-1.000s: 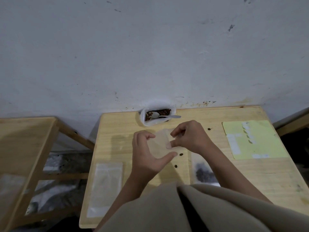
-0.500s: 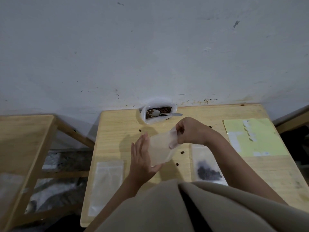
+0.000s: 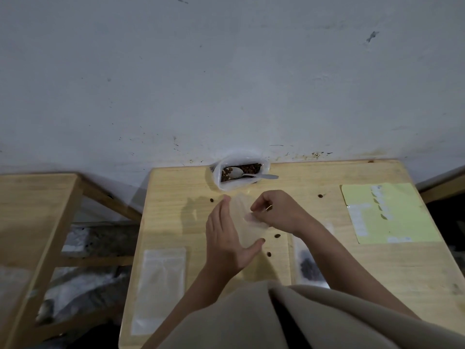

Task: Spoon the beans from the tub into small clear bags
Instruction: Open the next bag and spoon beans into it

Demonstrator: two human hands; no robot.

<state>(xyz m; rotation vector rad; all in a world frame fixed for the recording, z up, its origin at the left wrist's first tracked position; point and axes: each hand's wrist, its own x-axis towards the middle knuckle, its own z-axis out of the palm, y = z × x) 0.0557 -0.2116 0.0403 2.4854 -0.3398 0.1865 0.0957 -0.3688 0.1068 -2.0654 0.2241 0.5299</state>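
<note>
Two hands hold an empty clear bag (image 3: pixel 247 229) just in front of the tub (image 3: pixel 227 183): left hand (image 3: pixel 226 238) fingers straight behind it, right hand (image 3: pixel 276 212) fingers pinching its edge. Spoon (image 3: pixel 241 173) rests in tub's beans (image 3: pixel 251 168).

Head camera, looking down, near table (image 3: pixel 314 263).

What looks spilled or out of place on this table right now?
A few loose beans lie scattered on the bare table, around the hands and out toward the yellow sheet, instead of in the tub or a bag. Nothing else stands out; the spoon rests in the tub.
</note>
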